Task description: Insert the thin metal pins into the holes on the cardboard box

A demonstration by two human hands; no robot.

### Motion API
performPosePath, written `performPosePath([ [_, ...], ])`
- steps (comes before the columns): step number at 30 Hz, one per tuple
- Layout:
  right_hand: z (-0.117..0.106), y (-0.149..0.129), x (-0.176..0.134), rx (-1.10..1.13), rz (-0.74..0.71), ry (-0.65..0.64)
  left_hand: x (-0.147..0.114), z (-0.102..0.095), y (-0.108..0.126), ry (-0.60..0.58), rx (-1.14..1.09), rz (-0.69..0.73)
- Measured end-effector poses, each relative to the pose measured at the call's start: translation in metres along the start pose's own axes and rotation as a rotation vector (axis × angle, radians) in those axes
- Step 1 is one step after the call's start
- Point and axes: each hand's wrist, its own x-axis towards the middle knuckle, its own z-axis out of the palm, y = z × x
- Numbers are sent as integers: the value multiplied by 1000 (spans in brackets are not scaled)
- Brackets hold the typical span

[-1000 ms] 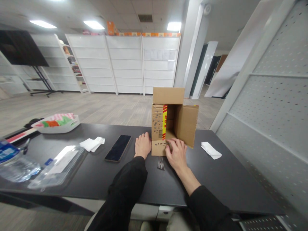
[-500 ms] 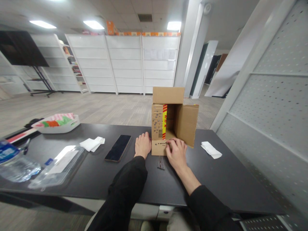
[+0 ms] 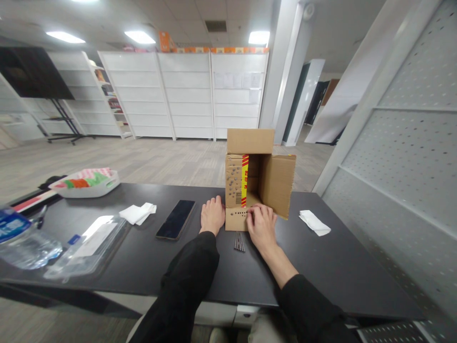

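Observation:
An open cardboard box faces me on the table, its front flap hanging down with a row of small dark holes. Round grey heads dot the box's left panel beside a red and yellow tape strip. My right hand is closed in a pinch at the right part of the front flap; what the fingertips hold, if anything, is hidden. Flat on the table, against the box's left side, lies my left hand, its fingers stretched forward. Several thin metal nails lie just in front of the flap.
Left of my hands are a phone, a folded tissue, a clear plastic case and a water bottle. A white basket with cloths stands farther back. Another tissue lies right of the box, near a perforated partition.
Both hands stay in nearly the same places. My right fingers have shifted very slightly at the flap. The whole view has moved a touch.

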Motion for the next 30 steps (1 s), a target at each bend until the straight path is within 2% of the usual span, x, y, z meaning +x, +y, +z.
performPosePath([
  [30,7,-2,2,-95,6,-49,-1,-2,1,7,25,5],
])
